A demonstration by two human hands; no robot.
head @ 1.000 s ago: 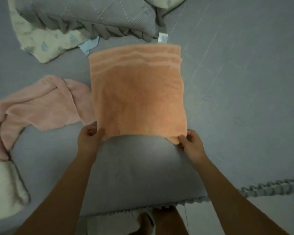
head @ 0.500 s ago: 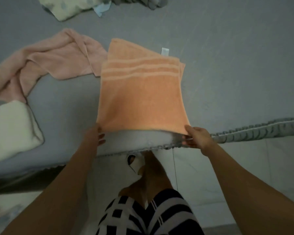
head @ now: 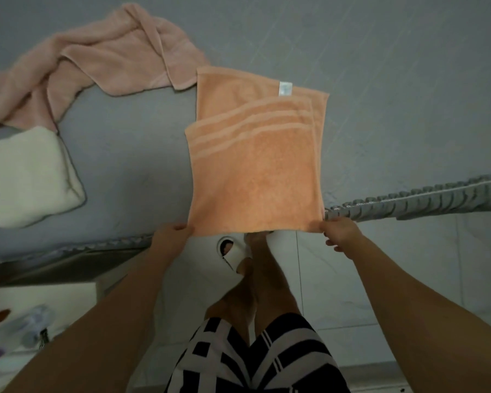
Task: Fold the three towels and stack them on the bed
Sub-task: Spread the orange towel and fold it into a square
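Note:
An orange towel, folded double with pale stripes and a white label near its far edge, stretches from the bed out past its near edge. My left hand pinches its near left corner and my right hand pinches its near right corner. A pink towel lies crumpled on the bed at the upper left, its end touching the orange towel's far corner. A white towel lies folded into a square at the left.
The grey bed fills the upper view; its ruffled edge runs along the right. Below it are my legs, a white slipper on the tiled floor, and a white bedside surface with small items at the lower left.
Both hands have pulled the orange towel toward me, so its near edge now hangs past the bed's edge. The top layer has slid back, uncovering the label. The view has tilted down.

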